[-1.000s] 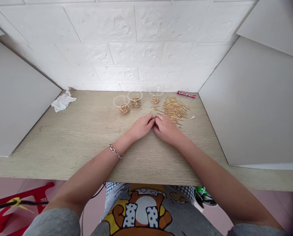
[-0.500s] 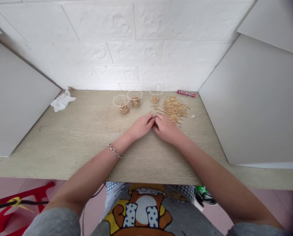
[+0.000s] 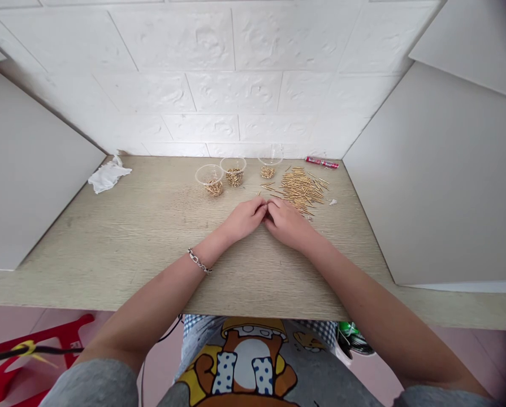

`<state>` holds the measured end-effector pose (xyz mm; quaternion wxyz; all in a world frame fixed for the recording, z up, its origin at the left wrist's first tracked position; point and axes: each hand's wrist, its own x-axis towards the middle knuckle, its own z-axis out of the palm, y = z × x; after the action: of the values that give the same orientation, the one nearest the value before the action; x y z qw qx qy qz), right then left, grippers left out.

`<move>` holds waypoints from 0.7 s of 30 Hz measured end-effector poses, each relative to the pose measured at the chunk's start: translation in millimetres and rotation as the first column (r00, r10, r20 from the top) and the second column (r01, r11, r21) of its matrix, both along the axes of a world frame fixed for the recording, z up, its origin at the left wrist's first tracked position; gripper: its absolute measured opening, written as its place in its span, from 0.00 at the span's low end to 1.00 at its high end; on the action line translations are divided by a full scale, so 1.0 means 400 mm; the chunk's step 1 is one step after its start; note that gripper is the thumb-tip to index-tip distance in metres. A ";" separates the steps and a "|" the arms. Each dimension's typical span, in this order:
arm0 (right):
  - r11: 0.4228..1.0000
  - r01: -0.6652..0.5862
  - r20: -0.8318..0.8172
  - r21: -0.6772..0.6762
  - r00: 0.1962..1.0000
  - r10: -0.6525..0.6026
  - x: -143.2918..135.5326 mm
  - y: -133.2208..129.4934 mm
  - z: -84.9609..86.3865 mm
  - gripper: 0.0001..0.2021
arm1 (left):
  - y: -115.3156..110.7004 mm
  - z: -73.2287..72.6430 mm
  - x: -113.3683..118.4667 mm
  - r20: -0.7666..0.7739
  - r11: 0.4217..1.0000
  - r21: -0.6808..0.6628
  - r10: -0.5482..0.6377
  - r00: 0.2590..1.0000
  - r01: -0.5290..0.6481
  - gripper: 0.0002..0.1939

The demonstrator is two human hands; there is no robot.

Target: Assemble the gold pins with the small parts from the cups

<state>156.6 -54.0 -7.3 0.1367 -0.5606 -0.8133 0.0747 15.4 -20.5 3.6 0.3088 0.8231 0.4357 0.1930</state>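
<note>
My left hand [image 3: 247, 217] and my right hand [image 3: 287, 224] meet over the middle of the table, fingertips pinched together and touching. Whatever sits between the fingers is too small and hidden to make out. Just beyond my right hand lies a heap of thin gold-coloured metal pins [image 3: 301, 187], with a few loose ones to its left. Past my left hand stand three clear plastic cups: one at the left [image 3: 210, 180], another beside it [image 3: 234, 171], and a third [image 3: 268, 165] nearer the heap. Each has small gold-coloured metal pieces in its bottom.
A crumpled white tissue [image 3: 109, 174] lies at the back left. Near the wall at the back right is a red-pink wrapped stick [image 3: 321, 162]. Grey panels [image 3: 452, 181] flank the wooden table [image 3: 129, 249]. Below its left front edge shows a red frame [image 3: 66, 339].
</note>
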 end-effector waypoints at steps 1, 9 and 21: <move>1.000 0.000 0.000 -0.001 1.000 0.000 0.000 0.000 0.000 0.11 | 0.000 0.000 0.000 0.000 1.000 -0.001 0.001 1.000 -0.001 0.11; 1.000 -0.005 -0.011 -0.003 1.000 0.005 0.001 0.001 0.000 0.11 | 0.000 0.000 0.000 -0.002 1.000 -0.010 0.004 1.000 -0.004 0.11; 1.000 0.002 0.000 0.016 1.000 -0.002 -0.002 -0.003 0.001 0.11 | -0.001 0.005 -0.001 0.000 1.000 -0.016 -0.005 1.000 0.005 0.11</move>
<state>155.9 -55.2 -6.7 0.1412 -0.5601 -0.8135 0.0679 14.8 -21.0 5.6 0.3159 0.8216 0.4353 0.1887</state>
